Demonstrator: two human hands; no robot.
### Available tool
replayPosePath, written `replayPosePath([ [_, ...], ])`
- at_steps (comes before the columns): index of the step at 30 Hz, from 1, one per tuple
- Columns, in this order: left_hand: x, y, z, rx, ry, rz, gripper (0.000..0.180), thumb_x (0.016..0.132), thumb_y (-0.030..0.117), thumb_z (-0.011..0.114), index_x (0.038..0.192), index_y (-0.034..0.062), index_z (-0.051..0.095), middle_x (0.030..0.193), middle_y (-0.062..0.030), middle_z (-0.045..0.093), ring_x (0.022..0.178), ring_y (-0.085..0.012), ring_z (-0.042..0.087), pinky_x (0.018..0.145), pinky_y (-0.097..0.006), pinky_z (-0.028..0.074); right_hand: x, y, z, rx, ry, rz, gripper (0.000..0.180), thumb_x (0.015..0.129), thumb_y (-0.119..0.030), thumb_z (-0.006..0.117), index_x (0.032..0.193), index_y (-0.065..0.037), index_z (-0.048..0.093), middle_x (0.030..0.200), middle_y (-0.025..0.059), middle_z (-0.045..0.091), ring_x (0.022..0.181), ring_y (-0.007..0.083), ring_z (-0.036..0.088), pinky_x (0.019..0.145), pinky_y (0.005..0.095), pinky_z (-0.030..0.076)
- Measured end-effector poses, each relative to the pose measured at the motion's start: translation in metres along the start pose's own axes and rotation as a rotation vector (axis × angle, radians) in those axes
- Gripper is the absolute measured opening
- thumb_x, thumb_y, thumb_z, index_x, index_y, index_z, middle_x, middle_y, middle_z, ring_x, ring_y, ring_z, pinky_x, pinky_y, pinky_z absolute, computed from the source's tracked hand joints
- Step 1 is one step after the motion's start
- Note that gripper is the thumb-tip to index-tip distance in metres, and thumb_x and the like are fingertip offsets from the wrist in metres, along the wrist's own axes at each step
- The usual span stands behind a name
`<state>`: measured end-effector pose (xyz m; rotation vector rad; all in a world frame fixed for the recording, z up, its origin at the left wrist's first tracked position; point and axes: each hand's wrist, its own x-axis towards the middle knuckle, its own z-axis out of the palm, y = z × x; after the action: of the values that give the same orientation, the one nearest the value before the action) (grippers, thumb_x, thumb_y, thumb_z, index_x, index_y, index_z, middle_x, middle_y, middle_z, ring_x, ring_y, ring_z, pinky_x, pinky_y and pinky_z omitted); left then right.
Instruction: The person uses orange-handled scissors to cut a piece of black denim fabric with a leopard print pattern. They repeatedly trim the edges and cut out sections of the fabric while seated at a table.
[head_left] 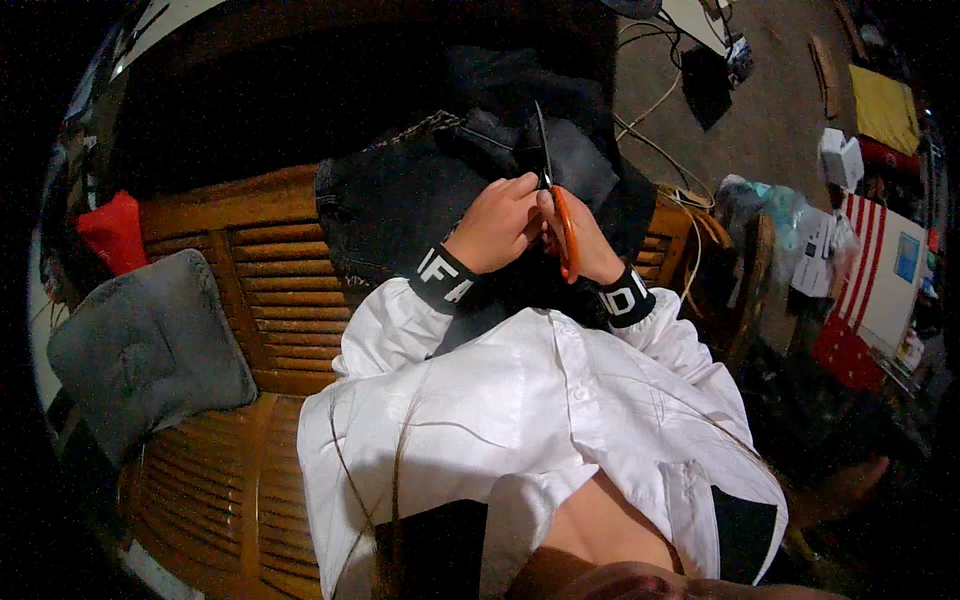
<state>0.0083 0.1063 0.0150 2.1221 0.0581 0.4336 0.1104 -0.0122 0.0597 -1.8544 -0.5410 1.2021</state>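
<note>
A pair of scissors (565, 235) with orange handles is in my right hand (592, 243), above my lap. Its dark blades are angled away from me and slightly left. Curled close against the scissors, my left hand (492, 225) has its fingers closed near the pivot. Whatever sits between those fingers is hidden. Under both hands lies dark denim (380, 205), spread over my lap; a greyer patch (580, 160) shows beside the blades. A chain-like strip (430, 125) runs across the cloth to the left of the blades.
I am on a slatted wooden bench (285, 285). On its left rest a grey cushion (150, 340) and a red cloth or bag (112, 232). Pale cables (650, 140) trail over the floor at far right. Boxes, plastic bags (775, 215) and a striped red-and-white package (880, 270) crowd the right.
</note>
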Motion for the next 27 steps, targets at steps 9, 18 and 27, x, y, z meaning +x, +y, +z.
replayPosePath([
  [9, -0.001, -0.005, 0.001, -0.092, -0.01, -0.04, 0.017, 0.073, 0.006, 0.057, 0.089, 0.0031, 0.052, 0.092, -0.015, 0.047, 0.084, -0.0359, 0.047, 0.072, -0.043, 0.039, -0.003, -0.012, 0.003, -0.17, 0.059, -0.044, 0.041, 0.091, -0.037, 0.054, 0.077, 0.001, 0.055, 0.062, 0.005, 0.053, 0.057, 0.0115, 0.048, 0.052, 0.0274, 0.039],
  [18, 0.006, -0.006, 0.0, -0.097, -0.022, -0.037, 0.013, 0.073, 0.005, 0.053, 0.086, 0.0039, 0.051, 0.087, -0.0154, 0.045, 0.082, -0.0365, 0.047, 0.069, -0.043, 0.039, -0.003, 0.003, 0.006, -0.142, 0.153, -0.075, 0.041, 0.09, -0.038, 0.054, 0.077, 0.001, 0.059, 0.057, 0.0077, 0.054, 0.051, 0.0137, 0.049, 0.048, 0.0283, 0.038],
  [27, 0.007, -0.006, 0.001, -0.112, -0.074, 0.021, 0.017, 0.071, 0.006, 0.058, 0.086, 0.0034, 0.052, 0.089, -0.0147, 0.048, 0.083, -0.0359, 0.049, 0.071, -0.043, 0.04, 0.004, 0.01, -0.009, 0.08, 0.014, 0.029, 0.045, 0.093, -0.046, 0.047, 0.087, -0.002, 0.055, 0.063, 0.0048, 0.052, 0.054, 0.0134, 0.051, 0.048, 0.0275, 0.041],
])
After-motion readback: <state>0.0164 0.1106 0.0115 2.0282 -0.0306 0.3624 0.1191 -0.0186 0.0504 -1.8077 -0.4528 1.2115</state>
